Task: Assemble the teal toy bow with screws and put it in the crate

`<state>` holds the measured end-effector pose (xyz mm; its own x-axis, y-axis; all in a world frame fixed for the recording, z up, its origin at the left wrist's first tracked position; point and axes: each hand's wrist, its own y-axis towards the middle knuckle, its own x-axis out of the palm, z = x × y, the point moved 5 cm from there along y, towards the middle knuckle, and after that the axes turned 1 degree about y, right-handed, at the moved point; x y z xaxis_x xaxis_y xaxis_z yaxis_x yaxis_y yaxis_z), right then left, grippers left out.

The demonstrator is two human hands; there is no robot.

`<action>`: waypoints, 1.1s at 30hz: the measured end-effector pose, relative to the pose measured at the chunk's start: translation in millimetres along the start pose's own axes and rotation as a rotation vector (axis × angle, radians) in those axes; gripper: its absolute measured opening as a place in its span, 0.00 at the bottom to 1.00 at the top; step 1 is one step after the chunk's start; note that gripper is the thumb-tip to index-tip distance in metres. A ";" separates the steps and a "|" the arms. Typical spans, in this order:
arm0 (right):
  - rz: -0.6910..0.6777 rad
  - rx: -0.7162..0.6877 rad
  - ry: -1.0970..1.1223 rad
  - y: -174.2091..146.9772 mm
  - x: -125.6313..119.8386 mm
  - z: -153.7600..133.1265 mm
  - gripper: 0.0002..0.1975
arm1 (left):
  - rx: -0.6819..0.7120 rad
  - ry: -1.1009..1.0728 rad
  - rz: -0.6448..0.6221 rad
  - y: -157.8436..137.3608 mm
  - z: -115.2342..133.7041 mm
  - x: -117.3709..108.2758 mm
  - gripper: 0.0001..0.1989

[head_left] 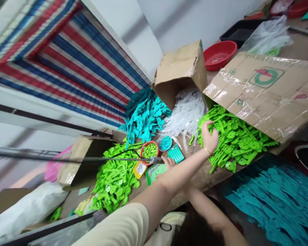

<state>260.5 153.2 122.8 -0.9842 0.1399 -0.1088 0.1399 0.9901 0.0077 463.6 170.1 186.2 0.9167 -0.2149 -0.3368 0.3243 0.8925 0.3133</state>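
My left arm, in a cream sleeve, crosses over my right arm. My left hand (209, 139), a thin band at its wrist, is over the edge of a heap of bright green plastic parts (242, 136), thumb and fingers apart. I see nothing held in it. My right hand (168, 162) is partly hidden behind my left forearm. Its visible fingers are beside the end of a dark rod-like tool (154, 160) and above a green tray (151, 175); their grip is unclear. Close by are a teal tray (176, 153), a red bowl of small green pieces (149, 151) and a bowl of blue pieces (165, 142).
Teal parts (146, 114) and translucent white parts (186, 112) are heaped at the back, by a tipped cardboard box (179, 65). More green parts (115, 174) spread leftward. Another carton (269, 89) leans over the right heap. A yellow dish (139, 169) stands near the green tray.
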 end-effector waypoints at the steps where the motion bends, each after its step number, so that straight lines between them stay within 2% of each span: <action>1: 0.004 -0.017 -0.017 2.8 11.9 -0.5 0.23 | 0.011 -0.046 -0.065 -28.7 10.5 -5.8 0.15; 3: 0.029 -0.039 -0.044 11.1 29.5 0.6 0.28 | 0.031 -0.118 -0.225 -82.3 30.6 -26.9 0.14; 5: 0.068 -0.030 -0.073 22.4 40.1 3.2 0.29 | 0.061 -0.157 -0.342 -125.6 47.3 -63.4 0.13; 7: 0.098 -0.013 -0.106 34.1 46.9 5.3 0.25 | 0.098 -0.154 -0.408 -156.8 56.6 -112.0 0.13; 9: 0.129 -0.009 -0.145 43.3 51.0 6.2 0.22 | 0.138 -0.122 -0.467 -179.5 55.5 -166.2 0.13; 11: 0.173 -0.009 -0.185 48.3 52.5 7.3 0.23 | 0.137 -0.072 -0.496 -197.8 41.7 -222.0 0.13; 15: 0.302 0.028 -0.260 47.8 46.1 10.4 0.25 | -0.016 0.105 -0.405 -230.4 -11.2 -326.1 0.11; 19: 0.426 0.077 -0.339 40.3 28.2 9.1 0.28 | -0.208 0.169 -0.276 -259.5 -59.4 -405.4 0.10; 23: 0.530 0.126 -0.427 14.7 12.6 8.3 0.38 | -0.378 0.138 -0.170 -278.2 -99.9 -458.9 0.09; 26: 0.628 0.175 -0.479 -28.4 18.3 13.0 0.42 | -0.505 0.125 -0.103 -287.4 -133.8 -486.5 0.09; 28: 0.615 0.229 -0.473 -57.7 38.5 19.5 0.38 | -0.573 0.122 -0.059 -290.6 -155.2 -500.9 0.09; 30: 0.519 0.260 -0.431 -70.5 70.7 25.6 0.34 | -0.617 0.127 -0.008 -287.8 -173.0 -514.0 0.10; 32: 0.414 0.242 -0.378 -55.2 105.7 26.8 0.30 | -0.635 0.142 0.049 -274.2 -187.6 -527.3 0.10; 33: 0.380 0.215 -0.353 -34.8 120.9 24.6 0.29 | -0.633 0.154 0.077 -261.8 -194.6 -534.4 0.10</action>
<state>139.3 135.4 84.9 -0.7690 0.4390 -0.4647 0.5332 0.8415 -0.0873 -156.6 128.5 111.4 0.8728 -0.1242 -0.4720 0.0163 0.9740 -0.2261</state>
